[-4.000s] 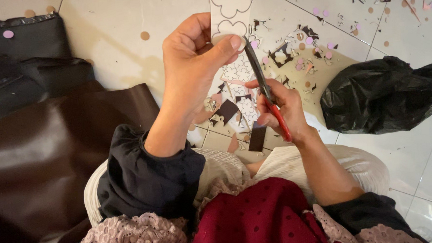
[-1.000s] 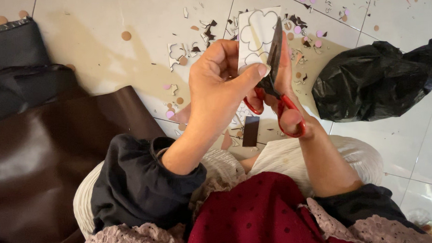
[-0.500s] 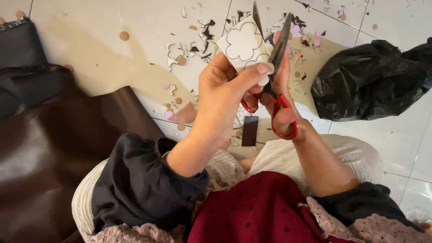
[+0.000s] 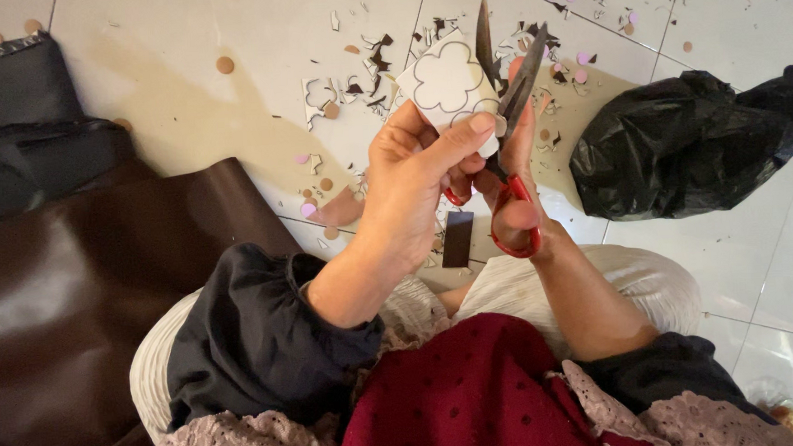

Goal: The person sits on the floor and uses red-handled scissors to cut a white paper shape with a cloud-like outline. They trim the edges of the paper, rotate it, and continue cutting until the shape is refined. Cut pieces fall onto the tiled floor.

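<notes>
Fingers (image 4: 464,133) of the left hand (image 4: 413,190) pinch a white paper flower cutout (image 4: 448,84) beside the parted blades of red-handled scissors (image 4: 509,118) gripped by the right hand (image 4: 517,185); closing off-line could nick the thumb or the drawn outline above the scrap-strewn floor (image 4: 251,40).

So the scissors (image 4: 510,108) have red handles and dark blades, and the paper piece (image 4: 448,83) is white with a black flower outline. Bag (image 4: 695,144) is black, the leather sheet (image 4: 84,303) glossy dark brown. Cream tiled floor (image 4: 180,53), speckled with pink and tan dots. Maroon dotted skirt (image 4: 478,400).
</notes>
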### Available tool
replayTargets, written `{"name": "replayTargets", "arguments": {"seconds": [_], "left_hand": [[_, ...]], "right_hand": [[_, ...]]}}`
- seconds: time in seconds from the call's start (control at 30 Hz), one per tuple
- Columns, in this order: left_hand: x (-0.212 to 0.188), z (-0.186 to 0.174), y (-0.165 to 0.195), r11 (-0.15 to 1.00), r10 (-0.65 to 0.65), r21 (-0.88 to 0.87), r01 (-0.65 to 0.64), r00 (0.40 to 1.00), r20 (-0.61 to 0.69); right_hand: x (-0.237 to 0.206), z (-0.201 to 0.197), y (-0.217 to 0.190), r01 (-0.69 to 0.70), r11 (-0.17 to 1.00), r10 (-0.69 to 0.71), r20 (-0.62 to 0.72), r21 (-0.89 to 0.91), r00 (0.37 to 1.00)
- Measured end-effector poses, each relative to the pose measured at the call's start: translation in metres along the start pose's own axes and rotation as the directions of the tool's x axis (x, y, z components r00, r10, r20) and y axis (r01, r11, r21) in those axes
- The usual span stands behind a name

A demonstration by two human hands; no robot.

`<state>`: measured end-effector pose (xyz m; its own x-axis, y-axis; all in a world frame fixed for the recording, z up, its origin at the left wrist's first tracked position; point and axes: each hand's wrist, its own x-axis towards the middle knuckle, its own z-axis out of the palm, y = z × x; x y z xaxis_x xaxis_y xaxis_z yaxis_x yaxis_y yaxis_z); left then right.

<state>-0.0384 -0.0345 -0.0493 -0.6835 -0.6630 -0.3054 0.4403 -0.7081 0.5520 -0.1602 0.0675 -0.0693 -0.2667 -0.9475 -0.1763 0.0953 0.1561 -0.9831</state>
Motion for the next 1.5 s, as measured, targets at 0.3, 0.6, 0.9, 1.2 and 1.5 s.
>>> {"name": "replayTargets", "arguments": {"seconds": [0.3, 0.6, 0.9, 1.2, 1.5], "left_hand": [[-0.001, 0.0, 0.0, 0.999, 0.028, -0.019, -0.027, 0.998, 0.058], [-0.003, 0.004, 0.01, 0.999, 0.042, 0.013, -0.044, 0.995, 0.087], [-0.005, 0.002, 0.022, 0.999, -0.009, 0.055, 0.002, 0.99, 0.139], [-0.001, -0.003, 0.021, 0.987, -0.001, 0.156, -0.023, 0.989, 0.149], [-0.007, 0.001, 0.031, 0.981, 0.081, 0.158, -0.11, 0.981, 0.176]], "right_hand": [[0.0, -0.004, -0.007, -0.001, 1.0, 0.001, -0.017, -0.008, 1.0], [0.0, -0.016, -0.02, -0.049, 0.986, 0.047, -0.018, -0.157, 0.999], [0.008, -0.021, -0.037, 0.007, 0.975, 0.009, 0.072, -0.221, 0.997], [0.008, -0.019, -0.041, -0.057, 0.966, 0.072, 0.047, -0.251, 0.996], [0.006, -0.023, -0.039, -0.044, 0.953, 0.06, 0.044, -0.301, 0.997]]}}
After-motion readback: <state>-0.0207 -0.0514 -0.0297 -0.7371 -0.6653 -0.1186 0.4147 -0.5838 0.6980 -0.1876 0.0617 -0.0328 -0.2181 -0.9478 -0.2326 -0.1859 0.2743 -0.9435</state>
